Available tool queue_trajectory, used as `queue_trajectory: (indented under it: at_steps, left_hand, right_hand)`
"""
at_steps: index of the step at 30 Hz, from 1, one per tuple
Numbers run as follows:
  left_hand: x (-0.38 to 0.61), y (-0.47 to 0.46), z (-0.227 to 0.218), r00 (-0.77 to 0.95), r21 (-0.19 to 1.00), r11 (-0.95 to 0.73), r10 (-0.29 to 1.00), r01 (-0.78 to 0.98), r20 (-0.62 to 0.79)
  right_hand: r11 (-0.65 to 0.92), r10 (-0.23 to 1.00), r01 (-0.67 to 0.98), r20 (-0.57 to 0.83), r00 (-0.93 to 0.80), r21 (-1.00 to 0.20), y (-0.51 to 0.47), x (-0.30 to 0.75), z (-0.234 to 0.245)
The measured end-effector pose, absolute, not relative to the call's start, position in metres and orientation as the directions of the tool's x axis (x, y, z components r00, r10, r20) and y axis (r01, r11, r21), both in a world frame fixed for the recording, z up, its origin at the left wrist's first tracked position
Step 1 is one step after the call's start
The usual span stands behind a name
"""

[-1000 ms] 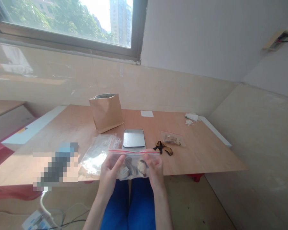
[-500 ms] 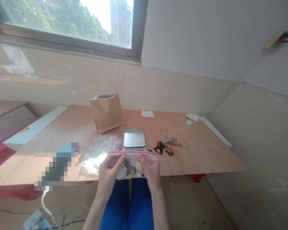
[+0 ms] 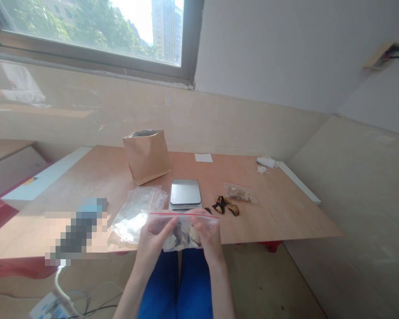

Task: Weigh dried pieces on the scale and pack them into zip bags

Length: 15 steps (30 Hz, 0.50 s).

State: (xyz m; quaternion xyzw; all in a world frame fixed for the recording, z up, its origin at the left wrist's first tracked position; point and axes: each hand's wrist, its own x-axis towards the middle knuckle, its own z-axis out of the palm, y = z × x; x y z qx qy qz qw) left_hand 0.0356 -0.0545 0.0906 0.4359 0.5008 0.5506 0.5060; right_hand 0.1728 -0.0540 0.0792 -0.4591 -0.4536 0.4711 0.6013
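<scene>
Clear zip bag [image 3: 184, 228] of dried slices [image 3: 180, 239], left hand [image 3: 152, 241], right hand [image 3: 209, 235], both gripping its sides

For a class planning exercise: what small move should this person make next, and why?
Probably lower the zip bag of dried slices onto the kitchen scale: the left hand and right hand hold it right in front of the scale.
</scene>
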Motion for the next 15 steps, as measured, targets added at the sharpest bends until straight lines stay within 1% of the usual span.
queue_trajectory:
  at_steps: [3, 5, 11, 13, 15]
  left_hand:
    - [0.036, -0.056, 0.093, -0.131, 0.994, 0.002, 0.991, -0.106, -0.016]
    - [0.037, -0.057, 0.093, -0.122, 0.994, -0.021, 0.993, -0.107, 0.007]
    - [0.042, -0.060, 0.093, -0.121, 0.988, -0.124, 0.986, -0.088, 0.113]
    - [0.046, -0.061, 0.093, -0.170, 0.989, -0.123, 0.980, -0.085, 0.107]
    - [0.049, -0.062, 0.093, -0.220, 0.989, -0.110, 0.972, -0.100, 0.086]
  right_hand:
    - [0.111, 0.993, -0.170, 0.101, 0.063, -0.979, -0.055, 0.172, 0.081]
    - [0.142, 0.990, -0.173, 0.137, 0.045, -0.975, -0.055, 0.170, 0.080]
    - [0.213, 0.968, -0.133, 0.191, 0.163, -0.968, -0.057, 0.161, 0.084]
    - [0.230, 0.960, -0.121, 0.205, 0.192, -0.966, -0.059, 0.160, 0.087]
    - [0.223, 0.955, -0.126, 0.191, 0.226, -0.967, -0.060, 0.159, 0.089]
